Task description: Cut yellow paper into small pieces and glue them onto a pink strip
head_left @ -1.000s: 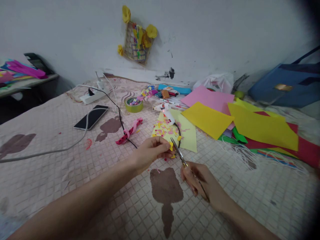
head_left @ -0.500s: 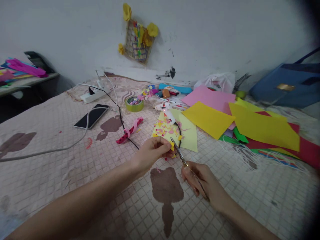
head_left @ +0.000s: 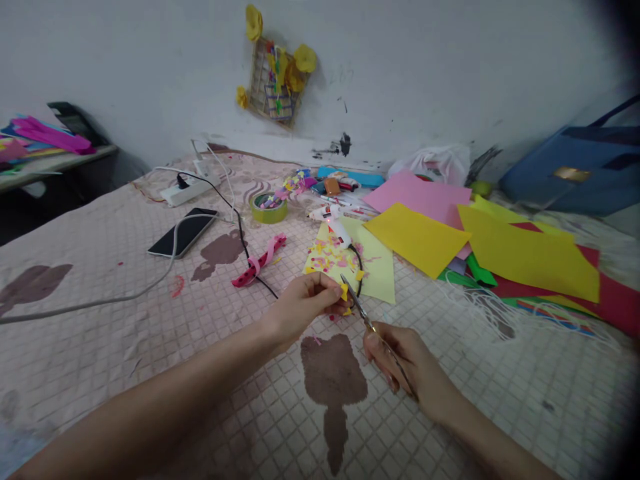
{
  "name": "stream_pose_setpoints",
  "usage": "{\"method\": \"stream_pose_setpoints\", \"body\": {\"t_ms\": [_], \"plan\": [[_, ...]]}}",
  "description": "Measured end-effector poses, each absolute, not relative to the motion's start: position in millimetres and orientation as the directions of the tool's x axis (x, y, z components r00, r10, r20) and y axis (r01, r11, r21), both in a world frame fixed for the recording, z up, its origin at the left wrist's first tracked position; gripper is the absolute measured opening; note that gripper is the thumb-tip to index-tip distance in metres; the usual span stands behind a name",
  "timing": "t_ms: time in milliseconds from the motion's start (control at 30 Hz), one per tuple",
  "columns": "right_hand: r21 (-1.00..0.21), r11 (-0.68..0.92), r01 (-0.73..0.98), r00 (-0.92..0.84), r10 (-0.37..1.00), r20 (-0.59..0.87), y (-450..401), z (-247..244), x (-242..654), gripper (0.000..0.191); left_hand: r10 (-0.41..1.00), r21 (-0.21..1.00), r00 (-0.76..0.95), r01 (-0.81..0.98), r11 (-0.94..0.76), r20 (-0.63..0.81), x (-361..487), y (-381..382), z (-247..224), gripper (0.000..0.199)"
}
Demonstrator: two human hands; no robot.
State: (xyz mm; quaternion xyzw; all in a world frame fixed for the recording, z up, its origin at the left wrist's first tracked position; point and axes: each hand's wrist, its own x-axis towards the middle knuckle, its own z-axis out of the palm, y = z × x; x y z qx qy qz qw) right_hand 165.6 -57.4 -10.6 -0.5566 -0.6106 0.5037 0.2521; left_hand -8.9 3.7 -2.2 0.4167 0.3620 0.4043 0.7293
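Left hand (head_left: 311,297), right hand (head_left: 400,357), forearms (head_left: 165,390), all bare

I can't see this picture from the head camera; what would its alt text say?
A left hand pinches a small yellow piece beside scissors held in the right hand, above a patterned cloth. Beyond lie paper scraps, a glue gun and colored sheets.

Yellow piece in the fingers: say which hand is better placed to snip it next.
Probably right: the right hand holds the scissors, their tips close to the yellow piece, which the left hand pinches.
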Motion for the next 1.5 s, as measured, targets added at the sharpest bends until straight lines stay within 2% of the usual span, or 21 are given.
{"method": "stream_pose_setpoints", "body": {"t_ms": [333, 600, 867, 1100, 1267, 1500], "plan": [[-0.915, -0.182, 0.361, -0.214, 0.939, -0.271, -57.3, -11.7, 162.8, 0.048, 0.889, 0.907, 0.426, -0.285, 0.311, -0.171, -8.3, 3.5, -1.7, 0.017], [-0.946, -0.174, 0.273, -0.148, 0.964, -0.22, -51.0, -7.0, 165.4, 0.05, 0.861, 0.965, 0.483, -0.106, 0.24, -0.161, -7.5, -0.6, 3.8, 0.018], [-0.943, -0.072, 0.325, -0.094, 0.99, -0.108, -48.6, -0.1, 165.4, 0.033, 0.848, 0.991, 0.517, 0.004, 0.137, -0.119, -8.1, -3.2, -0.2, 0.016], [-0.959, -0.091, 0.267, -0.17, 0.976, -0.139, -52.0, -7.3, 161.5, 0.019, 0.851, 0.992, 0.51, 0.045, 0.119, -0.125, -3.4, -10.8, 3.0, 0.015], [-0.966, -0.041, 0.255, -0.168, 0.982, -0.086, -52.4, -6.4, 158.8, 0.019, 0.845, 0.993, 0.522, 0.038, 0.111, -0.115, -1.4, -13.1, -1.8, 0.016], [-0.961, -0.081, 0.265, -0.093, 0.99, -0.109, -47.8, -7.7, 161.4, 0.018, 0.84, 0.984, 0.512, 0.09, 0.152, -0.177, -0.4, -11.3, -2.6, 0.017]]}}
